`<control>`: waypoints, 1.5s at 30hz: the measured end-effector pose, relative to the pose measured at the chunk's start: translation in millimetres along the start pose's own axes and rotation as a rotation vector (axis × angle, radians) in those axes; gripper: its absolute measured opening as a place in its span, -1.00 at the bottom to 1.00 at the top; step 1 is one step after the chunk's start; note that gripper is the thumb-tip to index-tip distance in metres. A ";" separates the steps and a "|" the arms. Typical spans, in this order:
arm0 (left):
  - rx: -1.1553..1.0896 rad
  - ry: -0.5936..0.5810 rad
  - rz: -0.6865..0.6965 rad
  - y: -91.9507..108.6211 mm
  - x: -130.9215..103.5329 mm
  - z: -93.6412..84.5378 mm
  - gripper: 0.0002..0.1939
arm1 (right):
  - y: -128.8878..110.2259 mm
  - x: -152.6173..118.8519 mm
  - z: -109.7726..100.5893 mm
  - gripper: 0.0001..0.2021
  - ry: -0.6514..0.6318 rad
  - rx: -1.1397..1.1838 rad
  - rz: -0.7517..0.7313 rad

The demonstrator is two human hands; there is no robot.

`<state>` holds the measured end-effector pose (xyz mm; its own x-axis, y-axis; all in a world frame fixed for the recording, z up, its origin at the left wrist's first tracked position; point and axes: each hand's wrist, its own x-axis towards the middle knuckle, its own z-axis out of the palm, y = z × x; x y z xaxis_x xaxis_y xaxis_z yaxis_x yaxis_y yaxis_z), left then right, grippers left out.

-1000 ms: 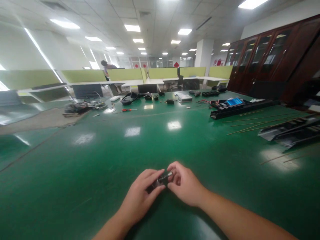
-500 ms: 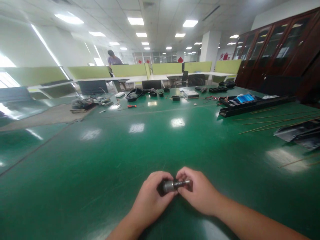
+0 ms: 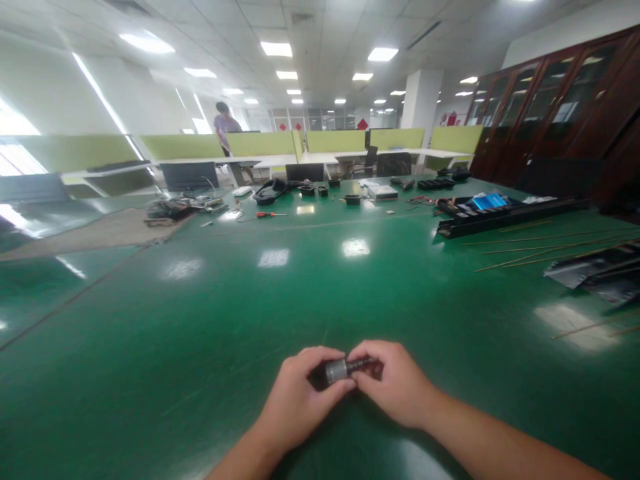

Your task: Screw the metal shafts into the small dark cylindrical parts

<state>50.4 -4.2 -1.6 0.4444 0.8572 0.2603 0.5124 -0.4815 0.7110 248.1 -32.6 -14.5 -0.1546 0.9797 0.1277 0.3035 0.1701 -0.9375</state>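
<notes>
A small metal cylinder with a thin shaft (image 3: pixel 337 371) lies sideways between my hands, just above the green tabletop (image 3: pixel 215 313). It looks like a small motor, though its exact kind is hard to make out. My left hand (image 3: pixel 300 390) is closed round the thick, dark-ended body, thumb below and fingers above. On the shaft side, my right hand (image 3: pixel 393 380) pinches the thin dark part with thumb and fingertips. The fingers partly hide the shaft's tip.
A red-handled screwdriver (image 3: pixel 266 215) and several black parts lie across the table's far side. At the right are a long black metal channel (image 3: pixel 480 223), thin rods (image 3: pixel 540 252) and dark metal brackets (image 3: pixel 595 273). A person (image 3: pixel 226 127) stands beyond the partitions.
My right hand has shifted slightly left along the shaft, and its fingers now cover more of the tip. My left hand keeps its hold. The far person stands more upright.
</notes>
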 end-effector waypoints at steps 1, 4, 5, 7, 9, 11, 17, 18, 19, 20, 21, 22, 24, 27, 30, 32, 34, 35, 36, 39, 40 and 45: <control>0.000 0.002 -0.001 -0.1 -0.4 0.1 -0.73 | 0.0 0.6 -0.4 -0.86 0.002 0.002 -0.003; 0.002 0.006 0.000 0.5 -0.8 0.8 -0.74 | 0.3 2.5 -1.5 -0.86 0.007 -0.001 -0.020; 0.002 0.006 0.002 1.1 -0.7 0.9 -0.74 | 0.4 3.1 -1.9 -0.86 0.009 -0.006 -0.028; -0.001 0.003 0.006 2.7 0.1 0.6 -0.75 | 0.4 3.9 -2.8 -0.87 0.016 -0.023 -0.048; -0.012 -0.004 0.011 4.7 0.9 -0.3 -0.76 | -0.1 3.8 -3.9 -0.88 0.014 -0.040 -0.068; -0.024 -0.009 0.020 6.4 1.2 -1.3 -0.77 | -1.3 3.1 -5.2 -0.89 0.005 -0.059 -0.085; -0.020 -0.006 0.023 6.1 0.5 -1.5 -0.78 | -4.3 2.7 -8.6 -0.88 -0.002 -0.094 -0.092; -0.017 -0.009 0.018 5.8 0.7 -1.2 -0.78 | -4.3 3.1 -8.8 -0.88 -0.002 -0.095 -0.087; -0.014 -0.012 0.014 5.5 1.0 -0.8 -0.78 | -4.2 3.5 -8.9 -0.87 -0.003 -0.096 -0.081; -0.011 -0.014 0.011 5.4 1.2 -0.5 -0.78 | -4.0 3.8 -8.9 -0.87 -0.006 -0.095 -0.077; -0.009 -0.015 0.010 5.4 1.5 -0.3 -0.78 | -3.9 4.1 -8.9 -0.87 -0.007 -0.094 -0.074; -0.006 -0.014 0.011 5.5 1.6 -0.2 -0.78 | -3.8 4.2 -8.9 -0.87 -0.007 -0.091 -0.072; -0.002 -0.010 0.011 5.9 1.7 -0.3 -0.78 | -3.7 4.2 -8.8 -0.87 -0.009 -0.081 -0.070; 0.002 -0.013 0.016 6.6 1.4 -1.1 -0.79 | -3.7 3.7 -8.8 -0.87 -0.003 -0.073 -0.065; 0.011 -0.022 0.018 6.7 0.7 -2.1 -0.80 | -3.4 3.6 -8.8 -0.87 -0.003 -0.073 -0.063; 0.019 -0.020 0.019 6.8 0.6 -2.4 -0.79 | -3.4 3.8 -8.9 -0.87 -0.005 -0.072 -0.062; 0.025 -0.014 0.020 7.0 0.9 -2.4 -0.78 | -3.5 3.9 -9.0 -0.87 -0.005 -0.074 -0.056; 0.026 -0.011 0.019 7.1 1.2 -2.4 -0.79 | -3.6 3.8 -9.1 -0.87 -0.005 -0.075 -0.052; 0.024 -0.006 0.019 7.3 1.5 -2.3 -0.79 | -3.6 3.7 -9.2 -0.87 -0.004 -0.075 -0.050; 0.015 0.004 0.019 7.8 2.2 -2.3 -0.80 | -3.0 3.5 -9.5 -0.88 -0.002 -0.069 -0.050; 0.012 0.003 0.020 7.8 2.2 -2.3 -0.80 | -2.6 3.6 -9.7 -0.88 -0.004 -0.069 -0.048; 0.001 0.011 0.033 7.0 1.6 -1.9 -0.80 | -1.2 3.9 -9.9 -0.88 -0.013 -0.078 -0.035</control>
<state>53.3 -5.8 5.0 0.4530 0.8428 0.2907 0.4981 -0.5097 0.7015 256.5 -27.9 -9.6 -0.1782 0.9716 0.1556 0.3704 0.2128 -0.9042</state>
